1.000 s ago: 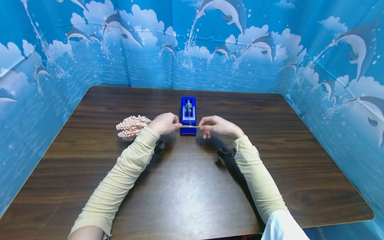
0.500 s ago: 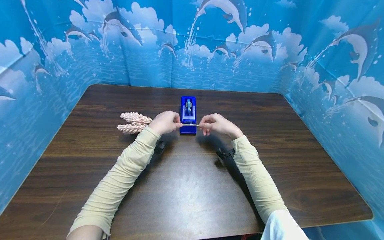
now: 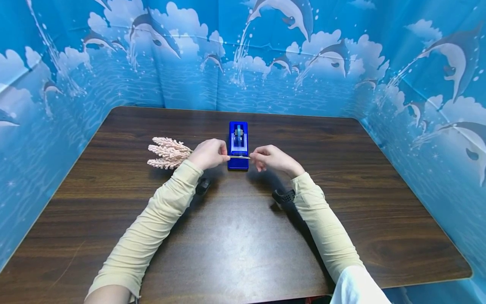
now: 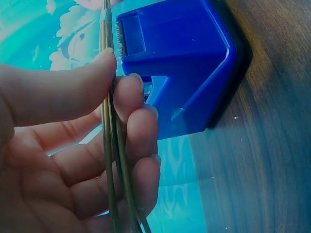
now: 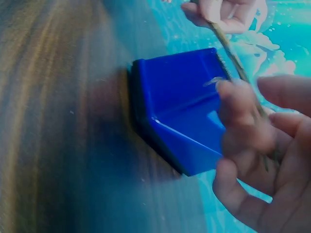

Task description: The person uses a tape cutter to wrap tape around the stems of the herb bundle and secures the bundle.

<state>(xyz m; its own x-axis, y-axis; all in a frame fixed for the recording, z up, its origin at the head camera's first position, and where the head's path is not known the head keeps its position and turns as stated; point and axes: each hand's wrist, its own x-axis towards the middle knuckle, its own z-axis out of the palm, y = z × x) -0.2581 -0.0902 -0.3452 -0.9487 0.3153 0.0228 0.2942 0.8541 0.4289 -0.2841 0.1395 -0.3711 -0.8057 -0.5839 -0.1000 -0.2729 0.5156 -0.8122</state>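
Observation:
A bunch of pale pink artificial flower sprays sticks out to the left of my left hand, which pinches its thin stems between thumb and fingers. Toward the right, the stem ends run across in front of a blue tape dispenser. My right hand holds those ends between thumb and curled fingers; its fingertips are blurred in the right wrist view. A shiny clear band, perhaps tape, shows around the stems. The dispenser's toothed cutting edge is close beside them.
The dispenser stands on a dark wood-grain table and carries a tape roll. Blue dolphin-print curtains enclose the table's back and sides. Black wrist devices hang under both forearms.
The flower sprays have turned about their stems, their heads now fanned differently and slightly higher. My right hand has edged a little left along the stem ends; the left hand stays nearly in place.

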